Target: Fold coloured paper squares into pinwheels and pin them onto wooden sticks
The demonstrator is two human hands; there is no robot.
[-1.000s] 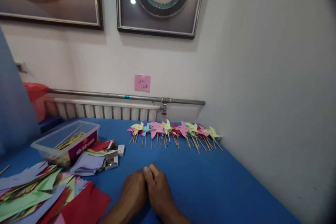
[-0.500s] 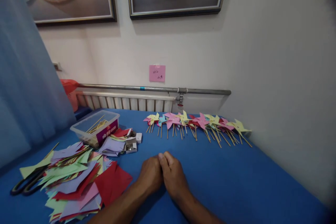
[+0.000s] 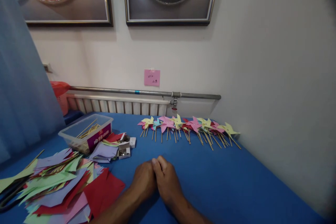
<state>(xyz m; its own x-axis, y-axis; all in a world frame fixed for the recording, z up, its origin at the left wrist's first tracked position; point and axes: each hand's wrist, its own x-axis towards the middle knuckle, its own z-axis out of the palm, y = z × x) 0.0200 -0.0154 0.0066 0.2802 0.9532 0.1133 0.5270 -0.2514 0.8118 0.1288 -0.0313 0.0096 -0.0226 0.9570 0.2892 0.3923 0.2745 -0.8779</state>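
Observation:
My left hand [image 3: 144,177] and my right hand [image 3: 168,178] rest together above the blue table cover [image 3: 223,182], knuckles touching. Both are curled into loose fists, and no object shows in either. To the left of my hands lies a pile of coloured paper sheets [image 3: 57,190], with a red sheet [image 3: 103,189] nearest my left wrist. Beyond them is a smaller stack of lilac paper [image 3: 105,151] beside small open boxes [image 3: 124,150] with shiny bits inside. Finished paper pinwheels [image 3: 167,123] on sticks lie in a row along the far side.
A clear plastic tub [image 3: 88,133] with wooden sticks stands at the back left. Black-handled scissors [image 3: 10,194] lie partly under paper at the left edge. A blue curtain [image 3: 23,87] hangs on the left. A metal pipe [image 3: 152,93] runs along the wall behind.
The view has tilted up and swung slightly right, so the things on the table appear further left. My hands keep the same closed pose together.

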